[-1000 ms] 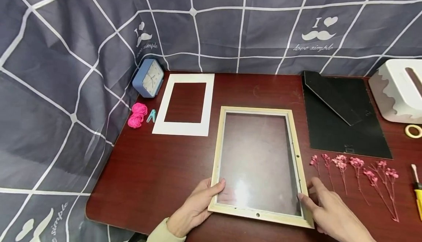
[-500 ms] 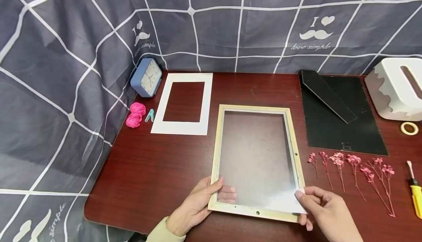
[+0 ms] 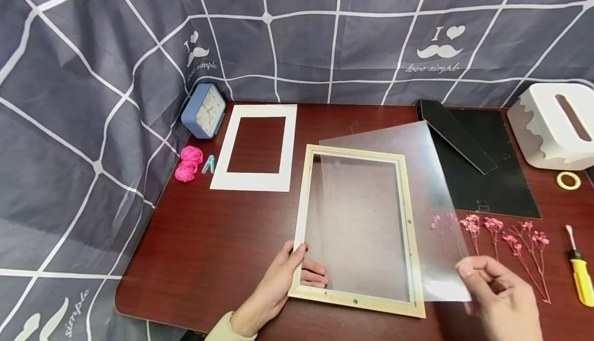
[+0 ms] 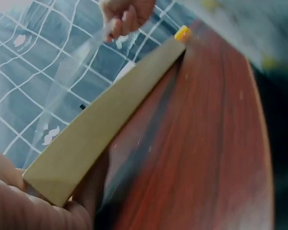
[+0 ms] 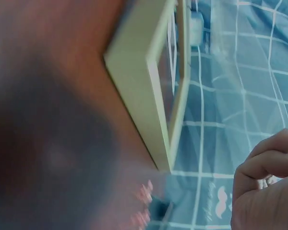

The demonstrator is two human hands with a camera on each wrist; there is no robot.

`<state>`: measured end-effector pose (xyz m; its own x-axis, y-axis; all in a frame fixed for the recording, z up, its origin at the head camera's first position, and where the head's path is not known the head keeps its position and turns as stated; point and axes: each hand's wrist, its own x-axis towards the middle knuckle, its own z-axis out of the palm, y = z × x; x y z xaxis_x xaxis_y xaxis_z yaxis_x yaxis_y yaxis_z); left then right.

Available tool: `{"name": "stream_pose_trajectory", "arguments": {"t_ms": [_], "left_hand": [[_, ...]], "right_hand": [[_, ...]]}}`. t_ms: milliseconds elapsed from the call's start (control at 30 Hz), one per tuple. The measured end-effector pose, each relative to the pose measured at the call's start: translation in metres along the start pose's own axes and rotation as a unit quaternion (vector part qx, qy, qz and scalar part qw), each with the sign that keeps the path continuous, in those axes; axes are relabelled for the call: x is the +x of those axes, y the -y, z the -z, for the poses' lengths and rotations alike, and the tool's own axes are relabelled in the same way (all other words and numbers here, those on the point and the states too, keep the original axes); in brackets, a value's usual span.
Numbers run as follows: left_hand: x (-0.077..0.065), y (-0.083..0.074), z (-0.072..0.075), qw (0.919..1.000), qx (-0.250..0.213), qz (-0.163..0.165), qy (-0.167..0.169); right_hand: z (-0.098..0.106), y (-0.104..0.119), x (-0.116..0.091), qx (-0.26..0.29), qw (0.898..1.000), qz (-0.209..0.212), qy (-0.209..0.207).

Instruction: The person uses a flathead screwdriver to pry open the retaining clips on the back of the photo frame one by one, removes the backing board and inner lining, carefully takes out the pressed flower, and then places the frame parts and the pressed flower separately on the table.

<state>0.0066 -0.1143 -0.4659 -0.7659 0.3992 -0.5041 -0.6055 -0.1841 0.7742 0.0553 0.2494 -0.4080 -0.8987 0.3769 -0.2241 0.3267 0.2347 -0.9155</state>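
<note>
My left hand grips a light wooden picture frame by its lower left side, thumb on top and fingers showing through the opening. Between the thumb and fingers of my right hand is the lower right corner of a clear plastic sheet. That sheet is raised over the frame and shifted right, overhanging its top and right sides. In the left wrist view, the sheet slants up from the frame to the right hand. The right wrist view catches the frame's corner beside curled fingers.
A white mat, blue clock, pink yarn and teal clip lie left. Rightward are the black backing board, pink dried flowers, tape roll, yellow screwdriver and tissue box.
My right hand has left the frame's lower right corner and moved right, lifting the clear sheet out of the frame. The left hand keeps its grip on the frame.
</note>
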Motion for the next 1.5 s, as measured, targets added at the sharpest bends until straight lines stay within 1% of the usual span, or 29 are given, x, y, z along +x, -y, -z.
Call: {"name": "stream_pose_trajectory", "arguments": {"t_ms": [100, 200, 267, 333, 367, 400, 500, 567, 600, 667, 700, 767, 800, 833, 867, 933, 1000, 1067, 1100, 1167, 1200, 1233, 1267, 1300, 1333, 1367, 1433, 1500], "left_hand": [[-0.005, -0.002, 0.006, 0.9974, 0.066, -0.010, -0.025], [-0.013, -0.006, 0.015, 0.9901, 0.134, -0.018, -0.038], [-0.019, -0.010, 0.021, 0.9813, 0.187, -0.023, -0.042], [-0.025, -0.014, 0.028, 0.9697, 0.239, -0.028, -0.045], [-0.028, -0.016, 0.031, 0.9601, 0.274, -0.032, -0.048], [-0.030, -0.018, 0.034, 0.9483, 0.311, -0.037, -0.052], [-0.037, -0.022, 0.039, 0.9075, 0.412, -0.043, -0.069], [-0.040, -0.024, 0.040, 0.8814, 0.465, -0.043, -0.074], [-0.041, -0.025, 0.041, 0.8732, 0.480, -0.041, -0.075], [-0.043, -0.027, 0.041, 0.8614, 0.501, -0.042, -0.074], [-0.044, -0.028, 0.041, 0.8575, 0.508, -0.043, -0.071], [-0.044, -0.030, 0.041, 0.8530, 0.516, -0.039, -0.065], [-0.045, -0.030, 0.041, 0.8519, 0.519, -0.035, -0.062], [-0.045, -0.031, 0.041, 0.8503, 0.522, -0.031, -0.058], [-0.045, -0.031, 0.041, 0.8485, 0.526, -0.027, -0.055], [-0.044, -0.031, 0.041, 0.8484, 0.527, -0.015, -0.048], [-0.044, -0.030, 0.040, 0.8502, 0.525, -0.006, -0.041], [-0.043, -0.029, 0.040, 0.8510, 0.524, 0.000, -0.039], [-0.043, -0.029, 0.040, 0.8508, 0.524, 0.003, -0.039], [-0.044, -0.029, 0.040, 0.8487, 0.527, 0.008, -0.041], [-0.044, -0.028, 0.040, 0.8483, 0.528, 0.007, -0.043], [-0.044, -0.028, 0.040, 0.8473, 0.529, 0.007, -0.045], [-0.043, -0.027, 0.041, 0.8475, 0.529, 0.005, -0.046], [-0.042, -0.027, 0.040, 0.8468, 0.530, 0.001, -0.047], [-0.042, -0.026, 0.040, 0.8464, 0.530, -0.005, -0.048], [-0.041, -0.026, 0.040, 0.8444, 0.533, -0.011, -0.052], [-0.040, -0.025, 0.039, 0.8382, 0.541, -0.019, -0.062], [-0.039, -0.023, 0.038, 0.8283, 0.555, -0.025, -0.075]], "right_hand": [[0.011, 0.008, 0.017, -0.052, 0.997, 0.048, -0.020], [0.022, 0.019, 0.042, -0.077, 0.992, 0.093, -0.029], [0.029, 0.027, 0.062, -0.069, 0.991, 0.112, -0.022], [0.037, 0.037, 0.084, -0.057, 0.991, 0.120, -0.005], [0.040, 0.042, 0.096, -0.055, 0.991, 0.120, 0.008], [0.043, 0.047, 0.108, -0.055, 0.991, 0.118, 0.020], [0.049, 0.067, 0.144, -0.084, 0.989, 0.105, 0.055], [0.051, 0.084, 0.169, -0.112, 0.986, 0.100, 0.065], [0.051, 0.092, 0.181, -0.123, 0.984, 0.108, 0.066], [0.051, 0.110, 0.205, -0.141, 0.980, 0.127, 0.065], [0.050, 0.119, 0.216, -0.158, 0.976, 0.136, 0.062], [0.046, 0.136, 0.237, -0.198, 0.966, 0.155, 0.059], [0.044, 0.143, 0.247, -0.219, 0.960, 0.164, 0.066], [0.040, 0.150, 0.256, -0.246, 0.951, 0.172, 0.073], [0.036, 0.156, 0.265, -0.279, 0.940, 0.177, 0.080], [0.027, 0.164, 0.282, -0.334, 0.916, 0.198, 0.104], [0.016, 0.168, 0.300, -0.377, 0.886, 0.237, 0.127], [0.003, 0.169, 0.315, -0.419, 0.852, 0.279, 0.147], [-0.004, 0.169, 0.323, -0.431, 0.836, 0.302, 0.156], [-0.020, 0.168, 0.336, -0.453, 0.802, 0.355, 0.162], [-0.027, 0.167, 0.342, -0.462, 0.787, 0.375, 0.164], [-0.034, 0.164, 0.346, -0.475, 0.775, 0.384, 0.161], [-0.042, 0.161, 0.349, -0.486, 0.769, 0.385, 0.157], [-0.049, 0.159, 0.352, -0.494, 0.766, 0.383, 0.151], [-0.056, 0.156, 0.355, -0.503, 0.764, 0.376, 0.145], [-0.063, 0.153, 0.357, -0.511, 0.765, 0.365, 0.141], [-0.076, 0.150, 0.361, -0.528, 0.766, 0.342, 0.133], [-0.088, 0.146, 0.366, -0.532, 0.764, 0.343, 0.128]]}}
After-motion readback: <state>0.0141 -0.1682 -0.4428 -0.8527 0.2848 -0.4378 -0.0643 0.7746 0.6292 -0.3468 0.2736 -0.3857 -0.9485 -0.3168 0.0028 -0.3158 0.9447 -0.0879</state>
